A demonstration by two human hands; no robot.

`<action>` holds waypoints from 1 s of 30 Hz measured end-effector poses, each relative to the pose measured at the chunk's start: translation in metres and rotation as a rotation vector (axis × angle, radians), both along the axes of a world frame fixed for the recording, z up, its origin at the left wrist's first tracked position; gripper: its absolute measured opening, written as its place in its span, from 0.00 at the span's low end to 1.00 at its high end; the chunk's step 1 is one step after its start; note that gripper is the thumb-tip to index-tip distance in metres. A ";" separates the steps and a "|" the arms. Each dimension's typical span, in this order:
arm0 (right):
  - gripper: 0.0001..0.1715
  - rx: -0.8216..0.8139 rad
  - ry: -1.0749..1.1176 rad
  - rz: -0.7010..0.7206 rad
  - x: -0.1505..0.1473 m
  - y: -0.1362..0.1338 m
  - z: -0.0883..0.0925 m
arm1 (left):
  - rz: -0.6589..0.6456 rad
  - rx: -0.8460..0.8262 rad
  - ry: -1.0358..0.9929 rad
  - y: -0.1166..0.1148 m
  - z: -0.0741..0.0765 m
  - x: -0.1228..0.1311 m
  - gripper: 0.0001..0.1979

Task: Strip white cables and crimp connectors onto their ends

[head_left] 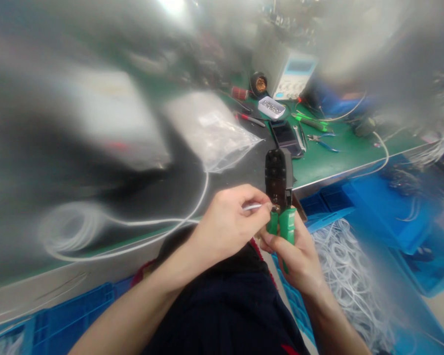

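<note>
I am sitting at a green desk [329, 158] that is running across the upper right of the frame, much of the left side being blurred. Blue bins [392, 207] holding piles of white wire are sitting at the lower right. A clear plastic bag [210, 130] is lying on the desk just above centre. A white power supply [294, 74] is standing at the upper centre. Near the centre, my right hand [299, 256] is wrapping closed around the green handles of a crimping tool [279, 190], holding it upright. My left hand [227, 227] is pinching the end of a thin white cable [133, 224] between thumb and fingers, holding its tip against the tool's jaws.
</note>
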State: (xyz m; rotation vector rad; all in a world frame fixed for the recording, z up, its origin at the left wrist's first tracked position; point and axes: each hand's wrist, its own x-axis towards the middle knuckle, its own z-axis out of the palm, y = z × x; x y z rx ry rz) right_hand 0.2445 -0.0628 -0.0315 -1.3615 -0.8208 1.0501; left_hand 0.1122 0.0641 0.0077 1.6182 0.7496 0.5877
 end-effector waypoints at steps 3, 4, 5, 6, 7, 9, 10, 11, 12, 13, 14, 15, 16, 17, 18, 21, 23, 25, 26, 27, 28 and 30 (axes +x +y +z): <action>0.20 0.003 0.106 -0.008 0.000 0.000 0.001 | 0.004 0.003 0.000 0.000 0.000 -0.001 0.07; 0.19 -0.002 0.109 -0.013 0.000 0.000 0.002 | 0.004 0.005 0.001 -0.001 0.000 -0.001 0.07; 0.19 -0.006 0.104 -0.017 0.000 0.000 0.002 | 0.002 0.004 0.003 -0.001 0.000 -0.001 0.06; 0.19 -0.007 0.100 -0.019 0.000 -0.001 0.003 | 0.002 0.003 0.006 -0.001 0.000 -0.001 0.06; 0.19 -0.008 0.099 -0.019 0.000 -0.001 0.003 | 0.002 0.001 0.011 -0.001 0.000 -0.001 0.06; 0.18 -0.011 0.095 -0.019 0.000 -0.001 0.004 | 0.007 0.003 0.019 -0.001 0.001 -0.001 0.06; 0.18 -0.015 0.090 -0.020 0.000 -0.001 0.004 | 0.010 0.005 0.022 -0.001 0.001 -0.001 0.06; 0.18 -0.023 0.079 -0.022 0.000 -0.001 0.005 | 0.013 0.007 0.023 -0.001 0.001 -0.001 0.06; 0.18 -0.034 0.064 -0.026 0.000 -0.001 0.005 | 0.013 0.006 0.023 -0.001 0.001 -0.001 0.06; 0.18 -0.042 0.048 -0.029 0.000 -0.001 0.005 | 0.013 0.005 0.022 -0.001 0.001 -0.001 0.06; 0.18 -0.047 0.034 -0.031 0.000 -0.001 0.005 | 0.012 0.003 0.020 -0.001 0.001 0.000 0.06; 0.17 -0.050 0.023 -0.031 0.000 -0.001 0.005 | 0.011 0.002 0.019 -0.001 0.001 0.000 0.06; 0.17 -0.052 0.013 -0.030 0.000 -0.001 0.006 | 0.009 0.001 0.016 -0.001 0.001 0.000 0.06; 0.17 -0.052 0.004 -0.030 0.000 -0.001 0.006 | 0.008 0.001 0.015 -0.001 0.001 0.000 0.06; 0.17 -0.053 -0.005 -0.029 0.000 -0.001 0.007 | 0.007 0.002 0.016 -0.001 0.001 0.000 0.06; 0.17 -0.051 -0.026 -0.030 0.000 -0.001 0.010 | 0.006 0.000 0.017 0.000 0.000 -0.001 0.06; 0.17 -0.046 -0.027 -0.030 0.000 -0.001 0.011 | 0.008 0.001 0.019 0.000 0.000 -0.001 0.06; 0.18 -0.041 -0.018 -0.029 0.000 0.000 0.011 | 0.011 0.006 0.022 0.000 0.001 -0.001 0.06; 0.18 -0.039 -0.010 -0.029 0.000 0.000 0.011 | 0.014 0.008 0.026 0.000 0.001 -0.001 0.06; 0.19 -0.035 0.000 -0.030 0.000 0.000 0.011 | 0.015 0.007 0.029 -0.001 0.001 -0.001 0.06; 0.19 -0.035 0.010 -0.031 0.000 0.000 0.010 | 0.017 0.003 0.030 -0.001 0.001 -0.001 0.06; 0.20 -0.035 0.020 -0.031 0.000 -0.001 0.010 | 0.020 -0.002 0.029 -0.001 0.002 0.000 0.06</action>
